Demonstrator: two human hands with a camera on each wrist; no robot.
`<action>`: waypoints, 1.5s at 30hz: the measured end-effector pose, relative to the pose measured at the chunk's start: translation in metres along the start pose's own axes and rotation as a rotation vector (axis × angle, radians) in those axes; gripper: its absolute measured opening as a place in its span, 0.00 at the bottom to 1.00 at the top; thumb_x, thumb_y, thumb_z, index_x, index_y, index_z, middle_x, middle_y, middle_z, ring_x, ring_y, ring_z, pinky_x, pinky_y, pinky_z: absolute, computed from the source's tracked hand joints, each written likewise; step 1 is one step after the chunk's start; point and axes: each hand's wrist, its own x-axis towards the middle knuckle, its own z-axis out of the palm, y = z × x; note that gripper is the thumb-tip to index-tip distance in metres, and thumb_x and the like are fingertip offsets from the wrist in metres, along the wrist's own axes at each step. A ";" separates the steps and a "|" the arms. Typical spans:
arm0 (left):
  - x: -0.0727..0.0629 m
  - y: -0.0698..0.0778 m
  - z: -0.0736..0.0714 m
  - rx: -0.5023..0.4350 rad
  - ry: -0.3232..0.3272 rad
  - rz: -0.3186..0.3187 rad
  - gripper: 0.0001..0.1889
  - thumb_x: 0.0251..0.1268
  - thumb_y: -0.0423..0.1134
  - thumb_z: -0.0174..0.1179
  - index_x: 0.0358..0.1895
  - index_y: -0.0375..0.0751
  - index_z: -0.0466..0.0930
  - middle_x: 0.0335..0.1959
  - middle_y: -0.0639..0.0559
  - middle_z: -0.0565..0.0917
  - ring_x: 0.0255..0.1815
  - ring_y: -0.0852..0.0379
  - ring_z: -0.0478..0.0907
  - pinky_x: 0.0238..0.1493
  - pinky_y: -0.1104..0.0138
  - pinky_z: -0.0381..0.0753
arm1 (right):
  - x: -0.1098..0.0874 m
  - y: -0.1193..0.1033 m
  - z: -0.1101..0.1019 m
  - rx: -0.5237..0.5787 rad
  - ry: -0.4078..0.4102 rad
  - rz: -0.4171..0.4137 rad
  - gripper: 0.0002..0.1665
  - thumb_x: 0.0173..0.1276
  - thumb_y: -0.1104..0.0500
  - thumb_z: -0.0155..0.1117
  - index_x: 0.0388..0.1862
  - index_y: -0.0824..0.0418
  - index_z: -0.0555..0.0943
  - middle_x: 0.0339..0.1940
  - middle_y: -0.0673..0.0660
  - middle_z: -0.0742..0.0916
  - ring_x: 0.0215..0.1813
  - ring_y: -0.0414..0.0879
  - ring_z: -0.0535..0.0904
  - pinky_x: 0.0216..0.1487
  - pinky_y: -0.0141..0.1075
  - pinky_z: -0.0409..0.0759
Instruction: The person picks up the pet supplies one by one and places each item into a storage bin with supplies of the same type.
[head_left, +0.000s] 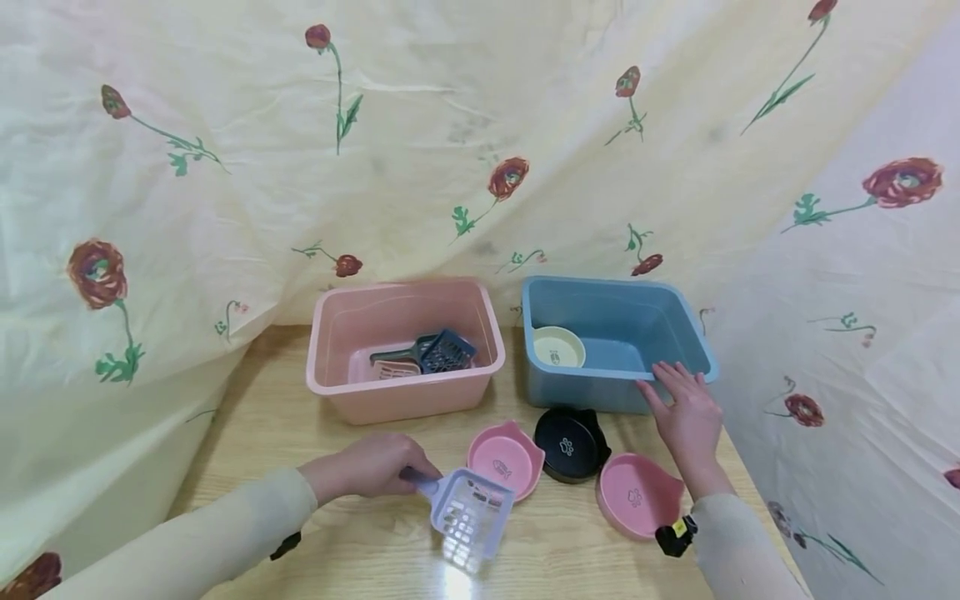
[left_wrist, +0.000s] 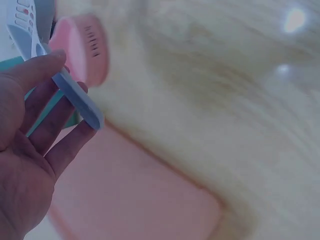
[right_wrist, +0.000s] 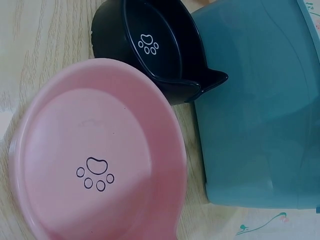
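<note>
My left hand (head_left: 386, 465) pinches the handle of a lavender litter scoop (head_left: 474, 510) between thumb and fingers. The slotted scoop head hangs over the table and overlaps the edge of a pink cat-eared bowl (head_left: 504, 460) in the head view. In the left wrist view the scoop handle (left_wrist: 77, 97) lies across the fingers. My right hand (head_left: 686, 417) has its fingers extended at the front rim of the blue bin (head_left: 585, 387). A cream bowl (head_left: 558, 346) sits inside that bin. The right wrist view does not show the right hand.
A pink bin (head_left: 408, 404) at the back left contains a dark blue scoop (head_left: 447, 352) and a pink scoop (head_left: 396, 369). A black cat-eared bowl (head_left: 572, 446) and another pink bowl (head_left: 637, 496) stand before the blue bin. Flowered cloth (head_left: 420, 192) hangs behind the table.
</note>
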 end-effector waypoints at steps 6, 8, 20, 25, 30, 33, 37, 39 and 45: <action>0.010 0.014 -0.031 -0.064 0.073 0.001 0.18 0.62 0.35 0.77 0.56 0.47 0.92 0.49 0.57 0.93 0.48 0.65 0.88 0.51 0.71 0.86 | -0.001 0.000 -0.001 -0.003 0.003 -0.005 0.28 0.61 0.58 0.83 0.59 0.68 0.88 0.57 0.68 0.90 0.65 0.69 0.84 0.72 0.65 0.74; 0.013 0.017 -0.041 -0.103 0.098 0.001 0.18 0.63 0.34 0.76 0.57 0.45 0.92 0.51 0.55 0.93 0.48 0.64 0.88 0.52 0.69 0.87 | -0.001 0.000 -0.002 -0.001 0.010 -0.010 0.28 0.60 0.59 0.83 0.58 0.68 0.88 0.56 0.69 0.90 0.64 0.69 0.84 0.71 0.66 0.75; 0.018 0.030 -0.100 -0.240 0.354 -0.082 0.19 0.65 0.36 0.77 0.59 0.46 0.91 0.47 0.55 0.92 0.43 0.59 0.86 0.46 0.62 0.90 | 0.001 -0.005 -0.005 -0.006 -0.002 0.007 0.28 0.61 0.59 0.83 0.59 0.68 0.88 0.57 0.69 0.89 0.65 0.69 0.83 0.71 0.66 0.75; 0.025 0.030 -0.113 -0.508 0.451 -0.133 0.20 0.66 0.28 0.74 0.61 0.35 0.88 0.55 0.42 0.91 0.50 0.52 0.90 0.51 0.63 0.91 | 0.002 -0.006 -0.005 -0.009 -0.014 0.020 0.28 0.62 0.59 0.83 0.59 0.68 0.87 0.57 0.69 0.89 0.66 0.69 0.83 0.72 0.66 0.74; 0.032 0.022 -0.124 -0.677 0.546 -0.236 0.24 0.65 0.29 0.75 0.64 0.34 0.85 0.56 0.37 0.90 0.52 0.47 0.90 0.48 0.63 0.91 | 0.003 -0.007 -0.006 -0.011 -0.013 0.016 0.28 0.61 0.59 0.84 0.59 0.68 0.88 0.57 0.69 0.89 0.65 0.69 0.83 0.71 0.66 0.75; 0.034 0.015 -0.130 -0.734 0.597 -0.293 0.26 0.66 0.33 0.75 0.67 0.39 0.84 0.58 0.40 0.90 0.55 0.49 0.89 0.49 0.62 0.91 | 0.002 -0.007 -0.006 -0.013 -0.017 0.017 0.28 0.61 0.59 0.84 0.59 0.68 0.87 0.57 0.69 0.89 0.65 0.69 0.83 0.72 0.66 0.74; 0.036 0.006 -0.135 -0.824 0.656 -0.310 0.26 0.70 0.35 0.73 0.70 0.44 0.83 0.63 0.46 0.88 0.59 0.53 0.86 0.55 0.64 0.89 | 0.001 -0.005 -0.005 -0.014 -0.020 0.022 0.28 0.62 0.58 0.83 0.59 0.68 0.87 0.58 0.69 0.89 0.66 0.69 0.83 0.73 0.65 0.73; 0.039 0.000 -0.136 -0.871 0.682 -0.309 0.26 0.72 0.35 0.72 0.72 0.43 0.81 0.65 0.46 0.86 0.60 0.54 0.85 0.58 0.65 0.87 | 0.001 -0.004 -0.005 -0.014 -0.019 0.023 0.29 0.61 0.58 0.84 0.59 0.68 0.87 0.57 0.69 0.89 0.66 0.69 0.83 0.73 0.65 0.73; 0.043 -0.017 -0.134 -1.010 0.756 -0.318 0.28 0.75 0.33 0.68 0.76 0.41 0.76 0.67 0.39 0.84 0.64 0.50 0.85 0.60 0.66 0.87 | 0.000 -0.003 -0.003 -0.015 -0.011 0.011 0.29 0.60 0.58 0.84 0.59 0.67 0.88 0.57 0.69 0.90 0.65 0.68 0.83 0.72 0.65 0.74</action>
